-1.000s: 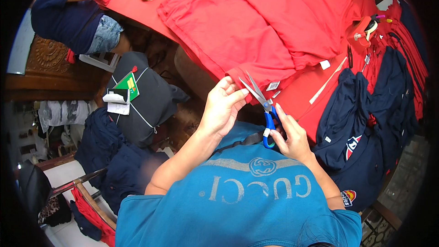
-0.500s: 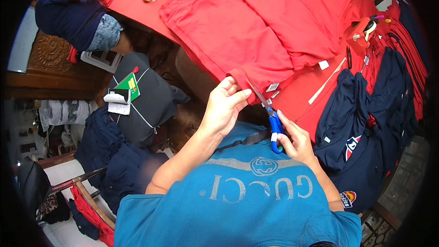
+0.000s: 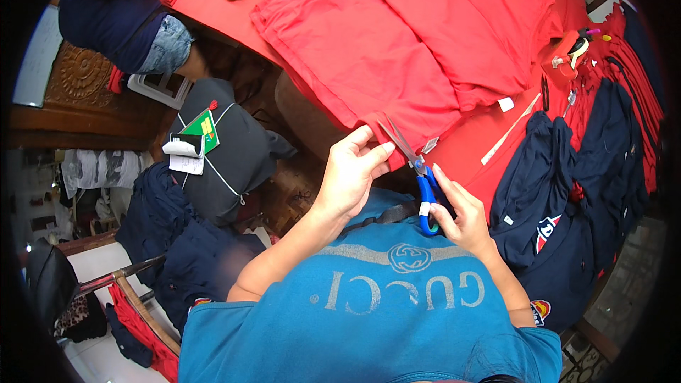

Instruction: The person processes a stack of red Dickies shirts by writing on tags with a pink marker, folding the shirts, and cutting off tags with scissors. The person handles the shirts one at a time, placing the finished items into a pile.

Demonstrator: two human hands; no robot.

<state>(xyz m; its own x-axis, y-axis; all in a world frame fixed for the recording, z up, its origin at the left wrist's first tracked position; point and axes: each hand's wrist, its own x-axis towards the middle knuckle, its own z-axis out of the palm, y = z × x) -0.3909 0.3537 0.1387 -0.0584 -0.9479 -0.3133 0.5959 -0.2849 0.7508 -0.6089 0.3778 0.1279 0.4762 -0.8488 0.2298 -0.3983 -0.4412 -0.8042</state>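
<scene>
My left hand (image 3: 352, 174) pinches the near edge of a red garment (image 3: 383, 50) that lies spread over the red-covered table. In my right hand (image 3: 461, 216) is a pair of blue-handled scissors (image 3: 427, 195), with fingers through the loops. The scissor blades point up and left, parted, against the garment's edge just right of my left fingertips. A small white label (image 3: 430, 145) shows on the cloth beside the blades. Whether the blades are cutting cloth or a thread is too small to tell.
Dark navy garments (image 3: 535, 184) hang over the table's right side, near a red tape dispenser (image 3: 565, 57). A thin pale strip (image 3: 500, 140) lies on the table. A dark wrapped bundle (image 3: 216, 177) stands at left. Another person (image 3: 117, 14) works at the far left.
The scissor blades have opened wider at the garment's edge. My hands stay in nearly the same place, and the view has shifted slightly.
</scene>
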